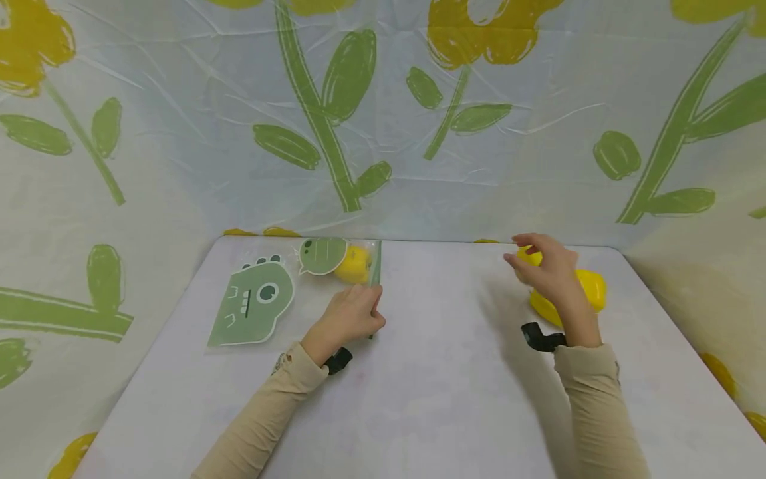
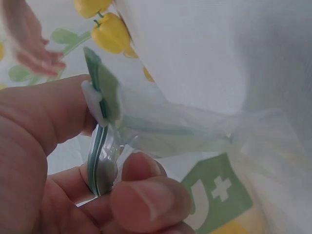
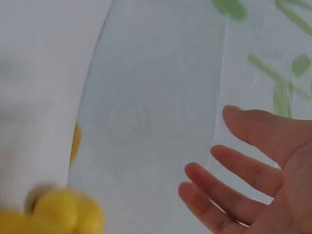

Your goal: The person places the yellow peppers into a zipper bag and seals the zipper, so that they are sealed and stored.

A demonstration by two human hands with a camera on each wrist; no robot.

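A clear zip bag (image 1: 254, 303) with a green dinosaur print lies at the back left of the table. Inside it, near the zip end, is a yellow bell pepper (image 1: 354, 265). My left hand (image 1: 347, 313) pinches the bag's edge at the green zip (image 2: 99, 158); in the left wrist view a white slider sits by the fingers and the mouth gapes. Over on the right, my right hand (image 1: 550, 273) hovers above more yellow bell peppers (image 1: 591, 289), partly hiding them. Its fingers are spread and hold nothing, as the right wrist view shows.
A white table (image 1: 431, 386) ends at a flower-printed cloth (image 1: 407, 186) hanging behind it and at both sides. Black wrist mounts (image 1: 541, 338) sit under both wrists.
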